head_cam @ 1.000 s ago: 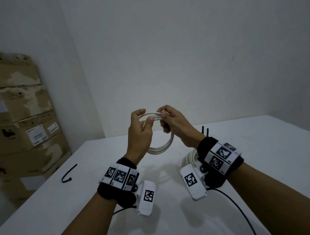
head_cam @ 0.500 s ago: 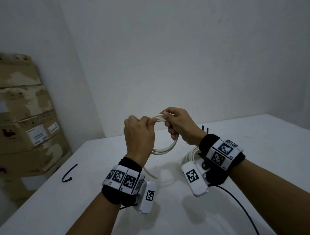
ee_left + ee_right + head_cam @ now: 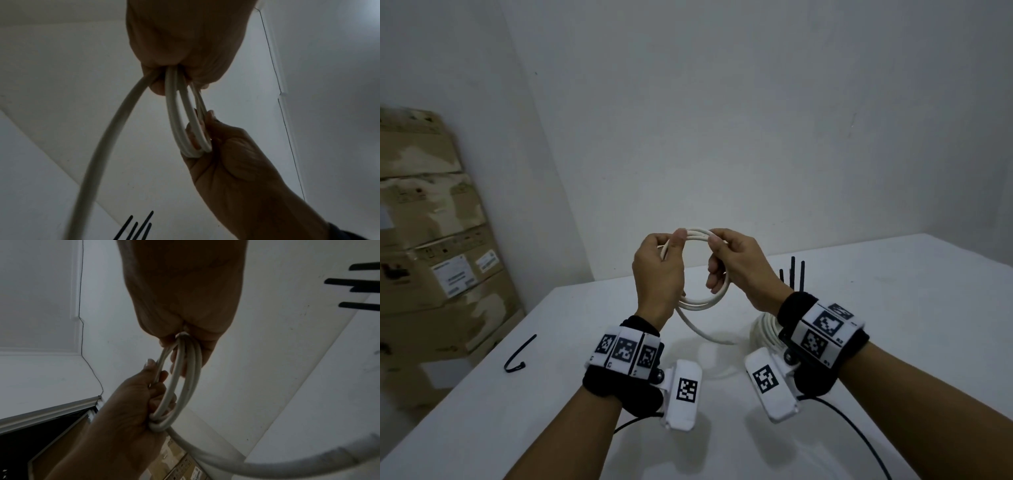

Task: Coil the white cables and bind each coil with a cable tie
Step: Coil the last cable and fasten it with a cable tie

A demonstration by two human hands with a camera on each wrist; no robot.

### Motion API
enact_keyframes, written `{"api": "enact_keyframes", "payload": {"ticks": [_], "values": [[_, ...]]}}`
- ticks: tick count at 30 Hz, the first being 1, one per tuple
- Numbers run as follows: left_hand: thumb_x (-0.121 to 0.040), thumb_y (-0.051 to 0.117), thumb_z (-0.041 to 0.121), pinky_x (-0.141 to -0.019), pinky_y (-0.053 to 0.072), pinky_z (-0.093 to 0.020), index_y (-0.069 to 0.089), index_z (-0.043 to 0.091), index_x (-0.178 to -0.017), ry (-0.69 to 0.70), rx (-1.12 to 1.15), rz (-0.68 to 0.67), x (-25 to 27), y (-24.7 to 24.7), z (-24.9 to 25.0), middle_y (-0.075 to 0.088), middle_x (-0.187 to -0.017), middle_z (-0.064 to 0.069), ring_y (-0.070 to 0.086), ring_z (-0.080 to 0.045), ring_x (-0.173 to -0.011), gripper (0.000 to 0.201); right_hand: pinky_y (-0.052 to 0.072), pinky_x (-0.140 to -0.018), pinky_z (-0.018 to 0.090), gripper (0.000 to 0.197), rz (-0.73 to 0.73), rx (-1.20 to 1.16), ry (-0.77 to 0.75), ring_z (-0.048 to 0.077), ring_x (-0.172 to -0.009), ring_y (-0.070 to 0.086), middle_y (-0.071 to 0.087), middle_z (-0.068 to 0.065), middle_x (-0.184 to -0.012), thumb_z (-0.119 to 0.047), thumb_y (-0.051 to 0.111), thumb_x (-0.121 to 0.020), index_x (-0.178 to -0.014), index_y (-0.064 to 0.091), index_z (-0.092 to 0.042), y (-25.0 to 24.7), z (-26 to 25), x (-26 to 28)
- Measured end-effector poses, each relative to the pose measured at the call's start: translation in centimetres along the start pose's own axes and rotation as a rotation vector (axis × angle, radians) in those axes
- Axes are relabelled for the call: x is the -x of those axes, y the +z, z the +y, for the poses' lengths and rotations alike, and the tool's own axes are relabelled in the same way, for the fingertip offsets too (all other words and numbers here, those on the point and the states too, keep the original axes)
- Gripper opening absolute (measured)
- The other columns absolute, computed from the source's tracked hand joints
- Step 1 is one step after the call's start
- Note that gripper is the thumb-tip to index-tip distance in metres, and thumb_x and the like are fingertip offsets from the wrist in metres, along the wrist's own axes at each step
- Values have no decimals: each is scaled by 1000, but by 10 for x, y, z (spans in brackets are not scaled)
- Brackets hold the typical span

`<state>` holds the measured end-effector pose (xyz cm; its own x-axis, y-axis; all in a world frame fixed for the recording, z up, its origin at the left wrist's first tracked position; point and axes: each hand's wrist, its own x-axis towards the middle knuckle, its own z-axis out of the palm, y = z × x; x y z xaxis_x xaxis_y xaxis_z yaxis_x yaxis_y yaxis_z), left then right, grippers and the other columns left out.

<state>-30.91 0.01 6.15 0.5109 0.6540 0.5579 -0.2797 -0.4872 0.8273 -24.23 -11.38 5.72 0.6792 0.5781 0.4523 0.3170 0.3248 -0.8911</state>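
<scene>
A white cable coil (image 3: 705,270) of about three loops is held upright in the air above the tabletop (image 3: 893,308), in the middle of the head view. The left hand (image 3: 657,274) grips the coil at its 9 o'clock side, thumb pressed on the top strands and fingers curled round them. The right hand (image 3: 739,267) pinches the coil at about 1 o'clock, its other fingers hooked through the ring at 3 o'clock. A loose tail of cable (image 3: 702,329) drops from the coil's 6 o'clock and trails toward a second bundle of white cable (image 3: 765,330) lying on the tabletop, partly hidden by the right wrist. Behind that wrist, at 12 o'clock from it, the ends of several black cable ties (image 3: 792,274) show. A single bent black cable tie (image 3: 518,354) lies well apart near the tabletop's 9 o'clock edge. Stacked cardboard boxes (image 3: 431,240) stand beyond that edge against the wall.
</scene>
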Motion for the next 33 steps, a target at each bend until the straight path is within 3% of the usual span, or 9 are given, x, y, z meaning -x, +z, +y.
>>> {"api": "enact_keyframes", "payload": {"ticks": [2,5,7,10,12,16,19,24,33], "values": [[-91,59,43,-40,42,-30,56,17,-84,-14,30,39,0,0,1,52,-65,-6,47,-24,-50,27,51,-58,32,27,33,72,20,25,-64,65,60,7,-73,-31,44,-100,-115,55,-13,4,3,1],[-90,60,45,-56,54,-47,52,26,-77,-42,62,165,-7,-4,4,56,-70,-5,52,-28,-59,24,46,-67,30,33,203,314,5,16,-74,58,58,-1,-81,-45,45,-95,-111,50,-17,10,7,9],[-90,60,45,-70,55,-54,49,27,-77,-78,80,244,-14,-8,6,57,-77,-4,55,-29,-70,24,42,-56,29,28,308,342,-19,13,-59,50,54,-1,-68,-42,48,-95,-83,49,-17,12,7,22],[-92,58,43,-72,54,-52,47,27,-78,-102,114,296,-19,-10,5,54,-78,-2,53,-25,-71,24,36,-36,21,32,34,342,170,14,-38,51,59,6,-58,-36,52,-94,-72,49,-12,22,8,49],[-92,57,44,-70,54,-49,47,28,-79,-117,127,297,-19,-10,2,55,-81,-7,53,-25,-71,23,43,-37,23,29,-43,224,304,19,-45,61,67,11,-67,-36,53,-94,-82,50,-10,32,17,61],[-92,57,46,-64,52,-46,48,28,-79,-154,126,289,-11,-9,-6,54,-81,-12,50,-26,-67,24,56,-51,32,18,279,-304,407,26,-68,68,65,19,-89,-19,53,-96,-103,44,-6,39,32,50],[-91,57,48,-66,53,-50,48,28,-78,-161,118,285,-5,-8,-11,54,-79,-13,50,-27,-69,25,57,-51,30,19,367,-500,438,25,-62,66,63,21,-83,0,54,-91,-110,47,-1,37,36,33],[-93,56,43,-52,44,-36,47,26,-79,-175,142,262,-6,-9,-14,50,-72,-9,46,-25,-58,24,50,-52,25,16,177,-451,476,21,-62,60,63,16,-79,5,48,-91,-96,61,-3,34,32,28],[-95,54,40,-67,53,-50,44,28,-77,-104,24,285,1,-10,-20,53,-77,-5,51,-27,-70,24,48,-64,29,26,39,-479,432,18,-72,60,67,4,-83,-4,43,-92,-95,67,-13,22,28,30]]}}
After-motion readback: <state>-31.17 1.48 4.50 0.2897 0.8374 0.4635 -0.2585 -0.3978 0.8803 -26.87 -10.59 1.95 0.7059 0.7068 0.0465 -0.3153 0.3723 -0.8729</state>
